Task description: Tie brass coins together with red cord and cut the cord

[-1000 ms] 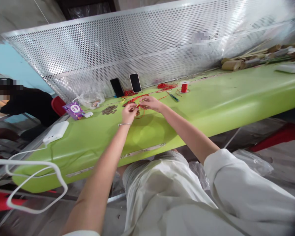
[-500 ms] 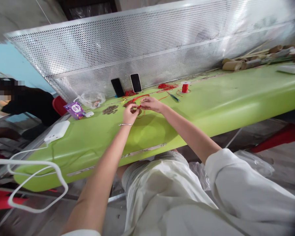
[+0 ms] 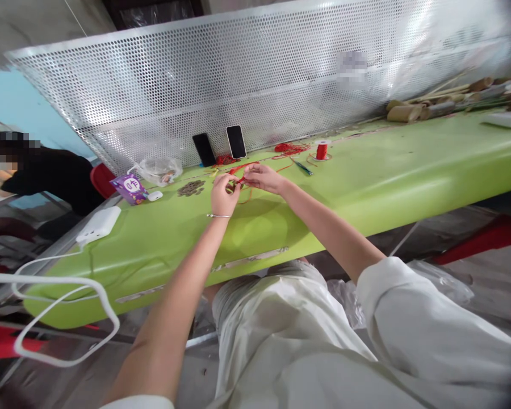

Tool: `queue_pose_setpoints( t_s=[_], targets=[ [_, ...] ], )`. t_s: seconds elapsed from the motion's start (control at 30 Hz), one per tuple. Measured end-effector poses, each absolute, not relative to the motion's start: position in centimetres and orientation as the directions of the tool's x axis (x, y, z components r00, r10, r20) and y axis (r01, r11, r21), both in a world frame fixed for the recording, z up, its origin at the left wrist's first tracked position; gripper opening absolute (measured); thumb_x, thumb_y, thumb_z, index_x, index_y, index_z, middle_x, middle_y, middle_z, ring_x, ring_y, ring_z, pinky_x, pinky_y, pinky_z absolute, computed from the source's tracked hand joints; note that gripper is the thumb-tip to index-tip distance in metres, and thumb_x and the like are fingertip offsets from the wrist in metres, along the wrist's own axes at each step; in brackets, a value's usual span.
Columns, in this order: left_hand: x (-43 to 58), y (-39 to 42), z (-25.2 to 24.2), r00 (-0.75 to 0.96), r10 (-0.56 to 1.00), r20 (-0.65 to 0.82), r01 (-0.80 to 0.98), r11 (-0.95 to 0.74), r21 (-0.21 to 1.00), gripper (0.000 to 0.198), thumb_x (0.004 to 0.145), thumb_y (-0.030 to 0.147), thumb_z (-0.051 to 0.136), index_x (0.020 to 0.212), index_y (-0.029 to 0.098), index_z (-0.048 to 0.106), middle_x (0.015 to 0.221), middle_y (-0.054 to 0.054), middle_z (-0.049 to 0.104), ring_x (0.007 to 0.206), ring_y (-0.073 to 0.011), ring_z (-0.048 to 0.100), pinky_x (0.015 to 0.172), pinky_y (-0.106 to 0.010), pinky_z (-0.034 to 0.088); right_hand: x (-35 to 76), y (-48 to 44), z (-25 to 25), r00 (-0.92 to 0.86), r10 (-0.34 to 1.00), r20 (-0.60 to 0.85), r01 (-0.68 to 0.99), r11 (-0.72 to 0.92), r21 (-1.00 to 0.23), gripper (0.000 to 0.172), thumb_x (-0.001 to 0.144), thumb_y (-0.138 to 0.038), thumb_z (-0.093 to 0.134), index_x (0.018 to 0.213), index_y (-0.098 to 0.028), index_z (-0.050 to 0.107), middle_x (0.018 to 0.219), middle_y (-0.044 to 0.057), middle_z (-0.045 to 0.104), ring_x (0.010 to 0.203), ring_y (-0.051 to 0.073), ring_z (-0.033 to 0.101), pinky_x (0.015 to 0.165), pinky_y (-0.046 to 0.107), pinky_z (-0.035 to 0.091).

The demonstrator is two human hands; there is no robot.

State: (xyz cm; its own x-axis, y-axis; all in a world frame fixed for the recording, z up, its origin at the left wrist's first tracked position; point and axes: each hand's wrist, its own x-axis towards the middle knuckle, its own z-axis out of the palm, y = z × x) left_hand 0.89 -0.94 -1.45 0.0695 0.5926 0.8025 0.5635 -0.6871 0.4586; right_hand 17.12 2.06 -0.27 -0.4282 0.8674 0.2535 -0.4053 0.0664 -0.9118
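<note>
Clock read on the picture from the hands; panel at 12.

Hands: left hand (image 3: 223,193), bracelet (image 3: 218,216) at wrist, thumb and fingertips pinched on red cord (image 3: 241,180); right hand (image 3: 264,178), fingertips likewise clamped on it. The cord spans the small gap between them, above the table's near half.

Surface: one long green table (image 3: 392,170), glossy, front edge rounded, with a scuffed pale strip (image 3: 251,258) toward 6.

At 12: pale-edged phone (image 3: 236,142), propped upright. At 10: black phone (image 3: 204,149), likewise propped.
At 2: tangle of red thread (image 3: 290,149).
Between 2 and 3: spool (image 3: 322,151), upright, wound in red; farther out, bamboo pieces (image 3: 404,113), heaped.
Near 3: small slim tool (image 3: 303,167), lying flat; white flat box (image 3: 505,119), far end.
At 9: pile of brown discs (image 3: 191,188); small white case (image 3: 155,196), just beside a purple packet (image 3: 130,188); clear plastic bag (image 3: 160,170), behind these.
Between 8 and 9: white power strip (image 3: 98,225), with white cable (image 3: 111,324) looping toward 8.

Room: perforated metal panel (image 3: 238,85), full length behind the table. At 9, a person in black (image 3: 63,176) beside a red chair (image 3: 103,180); blue wall (image 3: 8,102) beyond. Toward 4, clear plastic (image 3: 440,282), below table height.
</note>
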Motion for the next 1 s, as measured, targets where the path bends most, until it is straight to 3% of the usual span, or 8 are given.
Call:
queue_pose_setpoints(
  t_s=[0.83,1.0],
  targets=[
    [1.4,-2.2,-0.9,0.075,0.56,0.825,0.619,-0.675,0.402,0.016,0.078,0.01,0.058,0.088,0.021,0.062,0.093,-0.003,0.059,0.064,-0.0129,0.056,0.057,-0.025,0.044,17.3,1.6,0.1,-0.408,0.88,0.245,-0.433,0.049,-0.9,0.014,0.081,-0.007,0.064,0.081,-0.017,0.053,0.071,0.0,0.069,0.072,0.008,0.069,0.078,0.019,0.054],
    [1.5,-2.3,-0.9,0.119,0.552,0.826,0.629,-0.685,0.367,0.016,0.076,0.007,0.057,0.082,0.022,0.061,0.089,-0.002,0.06,0.064,-0.0125,0.056,0.058,-0.024,0.046,17.2,1.6,0.1,-0.392,0.887,0.243,-0.433,0.055,-0.899,0.015,0.081,-0.007,0.064,0.077,-0.017,0.053,0.067,-0.002,0.068,0.07,0.007,0.069,0.077,0.018,0.055]
  ],
)
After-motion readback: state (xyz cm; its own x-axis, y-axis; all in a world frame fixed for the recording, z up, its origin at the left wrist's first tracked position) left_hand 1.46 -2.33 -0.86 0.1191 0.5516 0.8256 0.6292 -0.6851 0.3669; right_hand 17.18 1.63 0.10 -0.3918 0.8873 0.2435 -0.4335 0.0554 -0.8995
